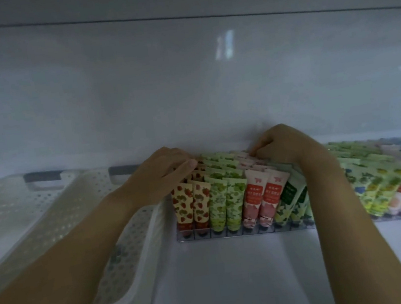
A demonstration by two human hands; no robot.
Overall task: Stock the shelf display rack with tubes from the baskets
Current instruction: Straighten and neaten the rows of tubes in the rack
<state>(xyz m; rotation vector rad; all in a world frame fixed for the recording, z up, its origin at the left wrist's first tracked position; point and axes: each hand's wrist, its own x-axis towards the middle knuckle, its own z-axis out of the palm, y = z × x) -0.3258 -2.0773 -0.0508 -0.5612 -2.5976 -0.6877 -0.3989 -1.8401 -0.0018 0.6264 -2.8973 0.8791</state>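
A clear display rack (245, 232) stands on the white shelf, filled with upright tubes in rows: strawberry-print tubes (191, 206), green-print tubes (222, 201), pink tubes with red labels (261, 198) and green tubes with dark labels (293, 197). My left hand (166, 173) reaches over the back of the strawberry rows, thumb and fingers pinching the top of a rear tube. My right hand (280, 147) is at the back of the pink rows, its curled fingers pinching a rear tube's top. The tips of the fingers are hidden behind the tubes.
Two white perforated baskets lie to the left, one (24, 213) at the far left, the other (129, 240) under my left forearm. A second full rack of tubes (389, 178) stands to the right. The shelf's white back wall (186, 90) rises close behind.
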